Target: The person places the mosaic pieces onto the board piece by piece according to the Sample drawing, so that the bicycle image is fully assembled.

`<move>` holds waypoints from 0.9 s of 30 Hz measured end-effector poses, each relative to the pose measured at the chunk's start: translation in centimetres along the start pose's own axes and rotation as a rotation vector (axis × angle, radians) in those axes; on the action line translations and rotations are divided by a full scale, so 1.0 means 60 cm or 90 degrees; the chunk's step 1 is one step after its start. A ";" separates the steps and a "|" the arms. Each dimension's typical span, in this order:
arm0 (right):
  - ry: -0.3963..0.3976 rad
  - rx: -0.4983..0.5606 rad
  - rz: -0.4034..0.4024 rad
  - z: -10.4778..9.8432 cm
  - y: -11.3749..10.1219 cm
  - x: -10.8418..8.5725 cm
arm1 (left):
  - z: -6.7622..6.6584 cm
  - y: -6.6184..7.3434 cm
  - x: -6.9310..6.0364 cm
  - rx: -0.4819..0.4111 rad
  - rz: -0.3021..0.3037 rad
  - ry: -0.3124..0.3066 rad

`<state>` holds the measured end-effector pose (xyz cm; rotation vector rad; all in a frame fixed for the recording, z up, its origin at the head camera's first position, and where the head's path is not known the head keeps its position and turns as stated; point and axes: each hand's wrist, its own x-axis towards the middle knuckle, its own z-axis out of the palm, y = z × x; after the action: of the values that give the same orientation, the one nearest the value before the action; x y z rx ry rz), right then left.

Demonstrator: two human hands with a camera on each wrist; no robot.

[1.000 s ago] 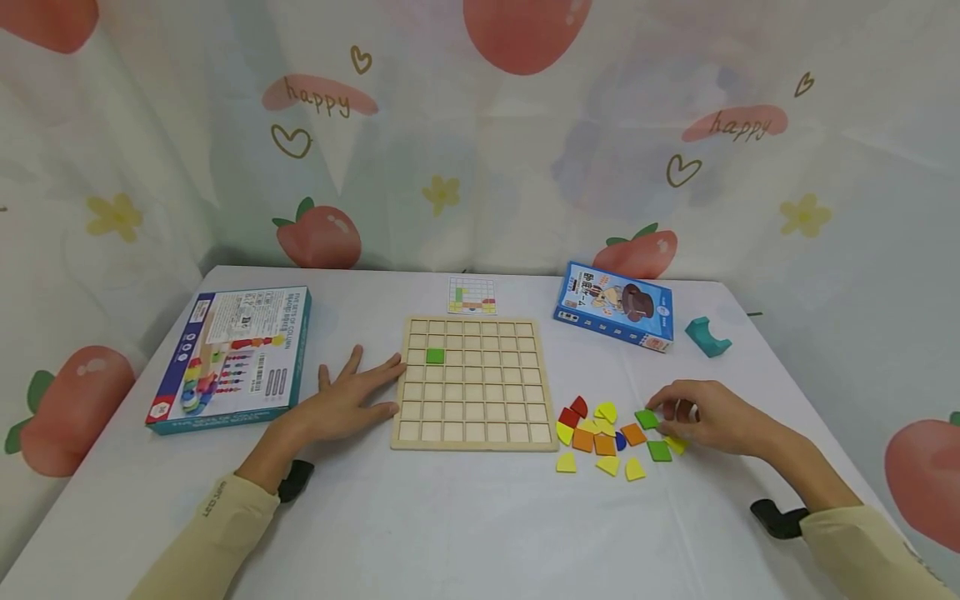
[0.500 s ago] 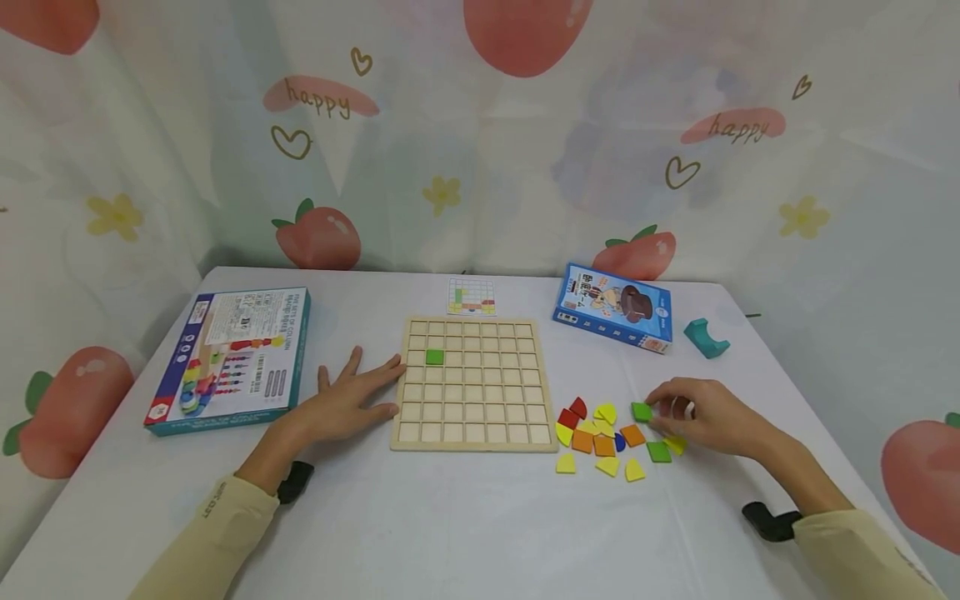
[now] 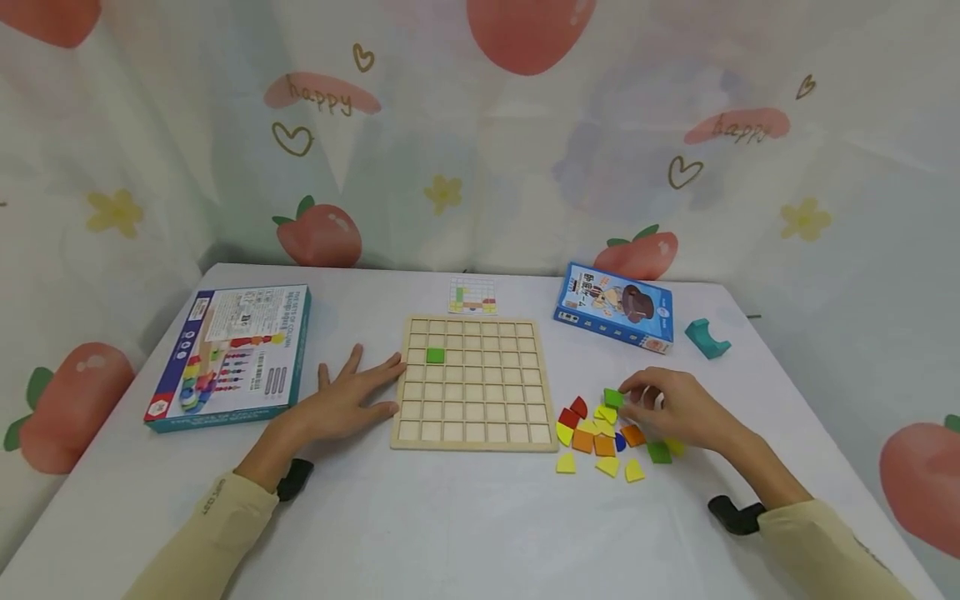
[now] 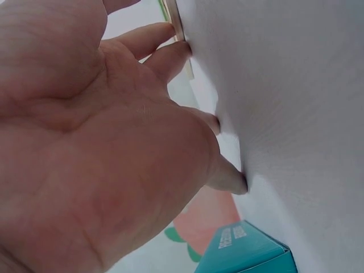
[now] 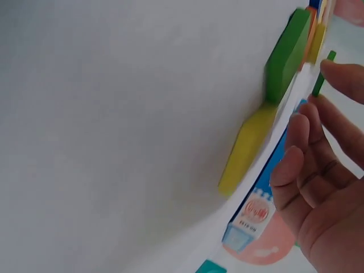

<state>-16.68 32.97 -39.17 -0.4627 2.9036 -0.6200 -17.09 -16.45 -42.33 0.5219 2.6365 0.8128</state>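
Observation:
In the head view my right hand [image 3: 678, 406] pinches a green square tile [image 3: 612, 398] between thumb and fingertip, above the loose pieces. The right wrist view shows that tile [image 5: 324, 74] edge-on, lifted off the cloth. My left hand [image 3: 345, 404] is spread beside the wooden grid board [image 3: 474, 446], its fingertips at the board's left edge. In the left wrist view the fingers of my left hand [image 4: 119, 131] reach down to the cloth. One green tile [image 3: 435, 356] sits in a cell near the board's upper left.
Yellow, orange, red, blue and green pieces, among them an orange square [image 3: 582, 440], lie right of the board. Behind it is a small pattern card [image 3: 472, 296]. A large box [image 3: 232, 354] stands left, a blue box [image 3: 615, 305] back right, beside a teal curved piece [image 3: 706, 338].
My right hand has moved left and slightly away from me, carrying the green tile from the right side of the pile to above its back part. The left hand stays put.

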 end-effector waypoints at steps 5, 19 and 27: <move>0.001 0.015 0.011 0.005 -0.026 0.012 | -0.003 0.003 -0.001 -0.002 -0.003 0.001; 0.006 0.032 -0.013 0.021 -0.090 0.038 | -0.002 0.004 0.001 -0.001 -0.007 0.002; 0.007 0.034 -0.042 0.033 -0.127 0.058 | -0.002 0.004 0.002 -0.002 -0.004 0.002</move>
<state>-17.52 24.45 -38.03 -0.5529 2.8834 -0.7105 -17.18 -16.25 -42.11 0.5117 2.6379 0.8157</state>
